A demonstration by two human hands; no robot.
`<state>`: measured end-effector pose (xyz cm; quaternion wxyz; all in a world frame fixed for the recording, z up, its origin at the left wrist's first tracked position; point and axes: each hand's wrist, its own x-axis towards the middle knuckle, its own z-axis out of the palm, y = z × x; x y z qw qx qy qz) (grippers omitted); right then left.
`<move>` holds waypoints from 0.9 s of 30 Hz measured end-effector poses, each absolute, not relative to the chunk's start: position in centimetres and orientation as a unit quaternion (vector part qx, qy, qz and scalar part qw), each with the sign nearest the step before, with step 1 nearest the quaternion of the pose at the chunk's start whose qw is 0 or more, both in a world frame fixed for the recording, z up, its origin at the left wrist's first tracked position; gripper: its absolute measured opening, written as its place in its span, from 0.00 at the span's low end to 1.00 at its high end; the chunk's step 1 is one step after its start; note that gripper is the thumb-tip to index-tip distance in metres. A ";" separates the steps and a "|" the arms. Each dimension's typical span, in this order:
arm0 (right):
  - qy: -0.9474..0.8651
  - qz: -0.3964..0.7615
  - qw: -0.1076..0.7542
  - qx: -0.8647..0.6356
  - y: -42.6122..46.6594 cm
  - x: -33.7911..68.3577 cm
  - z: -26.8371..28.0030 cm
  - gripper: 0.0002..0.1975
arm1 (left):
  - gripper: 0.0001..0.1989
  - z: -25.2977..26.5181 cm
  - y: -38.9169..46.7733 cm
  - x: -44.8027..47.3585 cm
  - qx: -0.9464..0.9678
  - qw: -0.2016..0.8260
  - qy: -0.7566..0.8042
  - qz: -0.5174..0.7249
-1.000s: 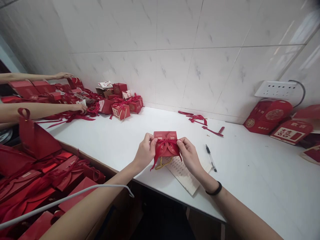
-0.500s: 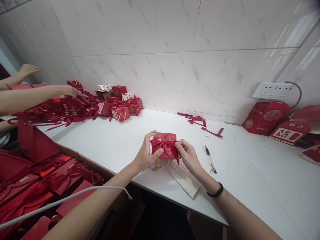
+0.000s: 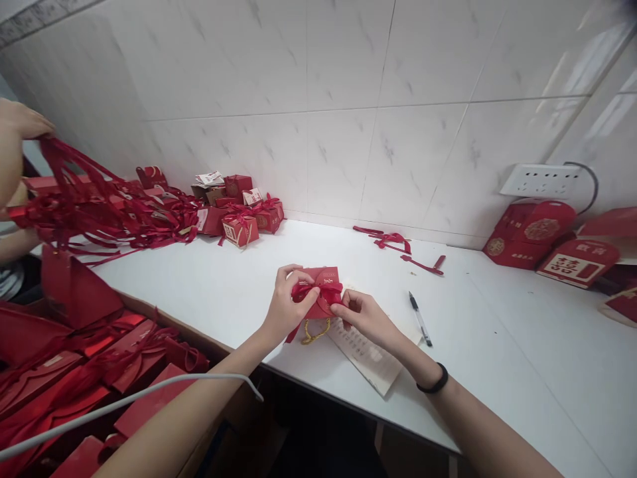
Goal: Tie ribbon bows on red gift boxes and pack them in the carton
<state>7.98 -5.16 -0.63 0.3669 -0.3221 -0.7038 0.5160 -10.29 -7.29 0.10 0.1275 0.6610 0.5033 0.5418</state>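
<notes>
A small red gift box (image 3: 323, 273) with a gold cord handle (image 3: 315, 332) is at the table's front edge. A dark red ribbon (image 3: 330, 289) is tied in a bow across its top. My left hand (image 3: 291, 297) is closed at the bow's left side, thumb and fingers pinching the ribbon. On the right, my right hand (image 3: 359, 309) pinches the ribbon near the box's right edge. Partly under the box and my right hand lies a printed paper sheet (image 3: 371, 362). Part of the box is hidden by my fingers.
A pen (image 3: 421, 318) and ribbon scraps (image 3: 393, 240) lie on the white table (image 3: 478, 372). Red boxes (image 3: 241, 229) stand at the back left. A carton of red boxes (image 3: 134, 362) and a white bent rod (image 3: 149, 388) are lower left. A co-worker's hand (image 3: 27, 121) lifts ribbons.
The box has shifted slightly left with my left hand. My right hand has moved left and a little down. The co-worker's hand has pulled a bunch of ribbons up to the left.
</notes>
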 end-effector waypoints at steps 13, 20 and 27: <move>-0.689 0.564 0.343 -0.299 -5.2 8.4 0.2 0.24 | 0.02 0.2 -7.0 -9.9 0.652 0.112 0.531 0.530; -0.715 0.577 0.275 -0.284 -4.8 9.1 0.3 0.24 | 0.02 0.2 -7.0 -10.3 0.690 0.108 0.515 0.497; -0.744 0.549 0.194 -0.326 -3.2 12.0 -1.0 0.20 | 0.37 1.7 -8.0 -11.1 0.817 0.094 0.459 0.336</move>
